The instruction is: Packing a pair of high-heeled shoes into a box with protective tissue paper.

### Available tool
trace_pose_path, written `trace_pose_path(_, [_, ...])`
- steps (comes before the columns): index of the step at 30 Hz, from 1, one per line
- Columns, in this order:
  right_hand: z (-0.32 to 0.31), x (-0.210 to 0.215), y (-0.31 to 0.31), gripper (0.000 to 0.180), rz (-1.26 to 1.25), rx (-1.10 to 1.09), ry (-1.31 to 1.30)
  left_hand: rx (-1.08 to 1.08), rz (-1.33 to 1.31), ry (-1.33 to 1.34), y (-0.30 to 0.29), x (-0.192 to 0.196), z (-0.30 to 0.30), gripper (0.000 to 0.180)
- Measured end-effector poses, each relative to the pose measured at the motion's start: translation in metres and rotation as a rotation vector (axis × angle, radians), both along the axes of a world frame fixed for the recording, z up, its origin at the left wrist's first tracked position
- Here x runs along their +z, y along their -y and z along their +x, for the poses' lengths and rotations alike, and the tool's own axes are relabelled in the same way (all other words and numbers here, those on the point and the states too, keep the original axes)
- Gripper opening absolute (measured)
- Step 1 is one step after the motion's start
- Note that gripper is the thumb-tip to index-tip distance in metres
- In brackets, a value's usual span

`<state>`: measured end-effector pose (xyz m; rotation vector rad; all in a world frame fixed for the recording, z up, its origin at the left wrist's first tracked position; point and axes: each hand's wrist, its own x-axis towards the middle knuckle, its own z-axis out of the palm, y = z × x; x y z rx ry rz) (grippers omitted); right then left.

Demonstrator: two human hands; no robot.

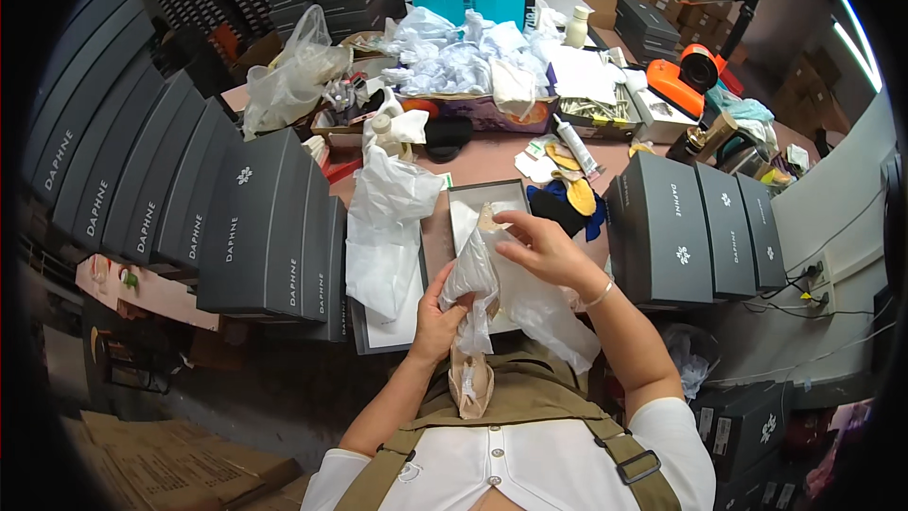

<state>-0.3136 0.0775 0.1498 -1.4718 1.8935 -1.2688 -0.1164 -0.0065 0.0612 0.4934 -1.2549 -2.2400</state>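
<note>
In front of my waist, my left hand (437,320) is closed round a beige shoe (471,386) partly wrapped in thin white tissue paper (472,276). The shoe's toe points down toward my apron, and much of its middle is covered by paper. A speckled beige piece shows at the upper end of the wrapping. Beside that end, my right hand (544,248) has its fingers apart; whether a fingertip touches the paper I cannot tell. Loose paper hangs below my right wrist. Behind the shoe lies an open grey shoe box (492,194), partly hidden.
Dark grey shoe boxes (248,227) stand in a row at left, with more boxes (667,237) at right. Another tissue sheet (386,227) lies over a box part. Farther back are crumpled paper (463,52), a white tube (577,146) and an orange device (676,85).
</note>
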Motion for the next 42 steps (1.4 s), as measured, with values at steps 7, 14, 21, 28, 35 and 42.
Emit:
trace_pose_path(7, [-0.008, 0.001, 0.014, 0.017, 0.100, -0.059, -0.045, 0.126, -0.065, 0.021, -0.011, 0.003, -0.003, 0.065])
trace_pose_path(14, [-0.003, -0.009, -0.012, 0.019, 0.258, 0.065, 0.027, 0.244, -0.023, 0.090, -0.002, -0.015, 0.011, 0.055])
trace_pose_path(21, [0.033, -0.025, 0.005, 0.019, 0.031, -0.041, 0.638, 0.363, -0.060, 0.086, -0.015, -0.013, -0.002, 0.055])
trace_pose_path(28, [0.109, -0.036, 0.006, 0.011, 0.069, 0.024, -0.288, 0.196, 0.166, 0.099, -0.022, -0.015, 0.011, 0.061])
trace_pose_path(35, [0.121, -0.039, -0.024, 0.031, 0.068, 0.221, -0.582, -0.082, 0.202, 0.137, 0.017, -0.008, 0.012, 0.078])
trace_pose_path(42, [0.096, -0.026, -0.064, 0.043, 0.261, 0.132, -0.163, -0.100, -0.047, 0.164, 0.013, -0.008, 0.017, 0.079])
